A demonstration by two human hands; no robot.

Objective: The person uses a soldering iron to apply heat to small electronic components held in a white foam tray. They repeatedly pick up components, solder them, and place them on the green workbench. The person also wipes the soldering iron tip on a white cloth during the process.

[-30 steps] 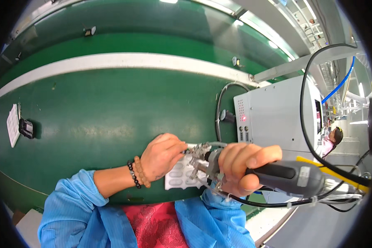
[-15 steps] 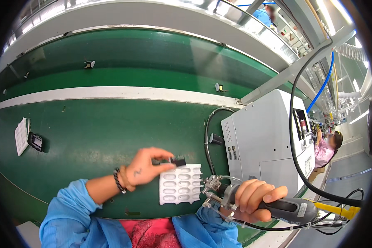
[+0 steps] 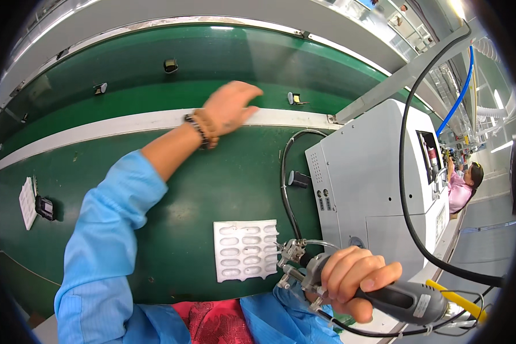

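My left hand (image 3: 229, 108) reaches over the white rail at the belt's near edge. Its fingers are stretched out, thumb apart, and it holds nothing. A small dark part (image 3: 170, 65) lies beyond it on the green belt (image 3: 212, 54); a small part with a yellowish face (image 3: 294, 98) sits to its right. My right hand (image 3: 358, 278) is wrapped around a grey and black power tool (image 3: 410, 299), whose tip carries metal fittings and clear tubes (image 3: 295, 252). Beside that tip lies a white tray (image 3: 245, 250) with rows of oval hollows, flat on the green bench.
A large light-grey machine (image 3: 372, 183) stands right, with a dark part (image 3: 298, 179) and a black cable (image 3: 285, 189) beside it. Far left are another white tray (image 3: 27, 203) and a black housing (image 3: 45, 208). A black hose (image 3: 404, 172) hangs right. A person in pink (image 3: 460, 189) is beyond.
My left hand has moved from above the white tray up and away to the belt, and no longer holds the small black part. A dark part now shows on the belt. My right hand keeps its grip.
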